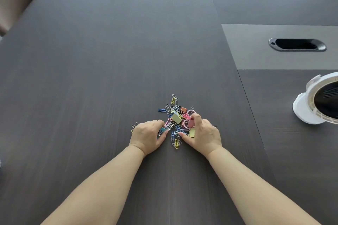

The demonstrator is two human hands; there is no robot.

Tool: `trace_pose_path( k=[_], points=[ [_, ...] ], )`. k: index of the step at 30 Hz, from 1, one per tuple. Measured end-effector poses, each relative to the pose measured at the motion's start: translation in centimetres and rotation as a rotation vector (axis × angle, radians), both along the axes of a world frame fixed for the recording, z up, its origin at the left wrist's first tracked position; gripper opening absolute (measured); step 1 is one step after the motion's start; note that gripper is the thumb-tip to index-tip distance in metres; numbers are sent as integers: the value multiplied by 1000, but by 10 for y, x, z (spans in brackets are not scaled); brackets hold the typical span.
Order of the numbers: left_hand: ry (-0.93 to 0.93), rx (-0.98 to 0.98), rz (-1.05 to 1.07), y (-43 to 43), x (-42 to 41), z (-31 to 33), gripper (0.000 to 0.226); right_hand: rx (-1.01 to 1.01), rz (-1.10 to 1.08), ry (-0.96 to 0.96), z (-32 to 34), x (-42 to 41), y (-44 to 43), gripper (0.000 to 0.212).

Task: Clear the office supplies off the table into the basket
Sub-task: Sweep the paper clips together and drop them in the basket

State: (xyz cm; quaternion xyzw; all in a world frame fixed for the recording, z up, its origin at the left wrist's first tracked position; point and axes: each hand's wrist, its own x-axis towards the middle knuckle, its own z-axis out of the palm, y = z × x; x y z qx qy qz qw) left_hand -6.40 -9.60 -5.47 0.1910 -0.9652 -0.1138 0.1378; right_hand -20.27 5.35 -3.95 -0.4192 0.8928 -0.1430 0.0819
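Observation:
A heap of coloured paper clips and binder clips (176, 118) lies on the dark table (109, 60). My left hand (148, 135) curls at the heap's left side, fingers closed around a blue binder clip (161, 130) and some paper clips. On the heap's right side, my right hand (203, 133) pinches a pink binder clip (191, 123), with a yellow binder clip (192, 133) under its palm. A green binder clip (176, 118) sits between the hands. The white basket (303, 109) stands at the right edge, tilted, its dark inside partly cut off.
A grey panel with a black cable slot (297, 44) lies at the right rear. A brown chair (12, 2) stands off the table's left corner. A few stray paper clips (134, 125) lie left of my left hand.

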Motion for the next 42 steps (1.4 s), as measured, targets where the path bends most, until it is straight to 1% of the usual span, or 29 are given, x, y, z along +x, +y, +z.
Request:
trace_pose_path(
  k=[3, 5, 8, 11, 16, 18, 20, 24, 27, 28, 31, 34, 37, 40, 42],
  points=[
    [-60, 20, 4, 1, 3, 4, 31, 67, 35, 24, 6, 6, -3, 68],
    [-95, 25, 24, 0, 8, 9, 30, 101, 31, -6, 10, 10, -4, 67],
    [-107, 73, 57, -3, 21, 20, 23, 93, -49, -110, 16, 17, -8, 55],
    [-78, 62, 72, -13, 36, 35, 22, 108, -97, -150, 22, 27, -16, 43],
    [-20, 148, 69, -29, 63, 57, 35, -15, -215, -323, 32, 45, -21, 30],
    [7, 153, 68, -35, 73, 67, 35, -63, -256, -368, 40, 54, -25, 29],
    [10, 155, 79, -44, 84, 78, 29, -104, -260, -387, 52, 65, -33, 27],
    [72, 143, 111, -65, 112, 104, 29, -230, -174, -385, 84, 98, -67, 26],
    [178, 121, 153, -88, 151, 124, 40, -296, -52, -343, 110, 134, -106, 26],
    [212, 106, 170, -97, 168, 130, 41, -325, -14, -345, 117, 148, -119, 26],
    [274, 37, 262, -130, 229, 146, 35, -386, 89, -375, 137, 192, -161, 27],
    [288, -23, 390, -161, 299, 157, 34, -403, 206, -399, 150, 245, -203, 24],
    [205, -41, 504, -184, 358, 154, 42, -388, 316, -420, 157, 300, -236, 24],
    [36, 48, 586, -203, 394, 143, 42, -356, 391, -431, 157, 344, -258, 26],
    [-103, 109, 574, -211, 405, 138, 55, -337, 414, -433, 156, 361, -267, 26]
  ],
)
